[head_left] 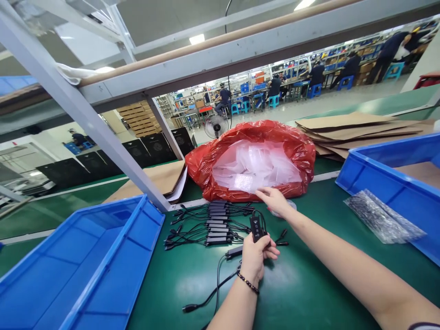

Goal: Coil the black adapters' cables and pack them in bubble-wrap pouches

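One left hand (253, 256) gripping a smooth oblong black controller (255, 227), right hand (276, 201) loosely open, crinkled red plastic bag (202, 170) along green tabletop's (309, 284) far edge

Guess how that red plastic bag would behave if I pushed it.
The red plastic bag would probably crumple when pushed, being heavily creased. Its translucent pouches look thin and loosely heaped, so it may feel light for its size.
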